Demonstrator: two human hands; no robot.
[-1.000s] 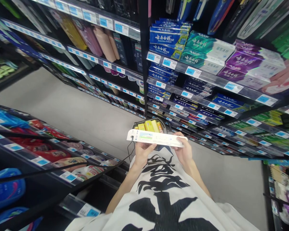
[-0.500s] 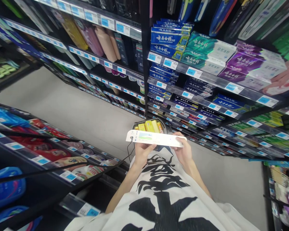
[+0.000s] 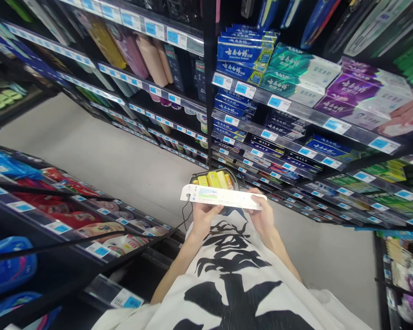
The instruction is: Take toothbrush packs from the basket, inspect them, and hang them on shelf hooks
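Observation:
A long, flat white box (image 3: pixel 227 198) with a hang-hole tab at its left end and a small coloured picture is held level in front of my chest. My left hand (image 3: pixel 203 219) grips its left part, thumb along the lower edge. At the right end, my right hand (image 3: pixel 260 211) has its thumb on the near face and fingers behind. What the box contains cannot be read. Just beyond it is a dark basket (image 3: pixel 239 179) with yellow packages (image 3: pixel 217 179) inside, partly hidden by the box.
Toothpaste boxes (image 3: pixel 246 52) fill the shelves ahead on the right, with price tags along the edges. Bottles (image 3: pixel 153 62) line the shelves ahead left. A lower rack at left holds pouches and blue bottles (image 3: pixel 10 259). Grey floor (image 3: pixel 124 158) runs between.
The view has shifted very slightly. Both hands keep the same hold on the white box, which has hardly moved.

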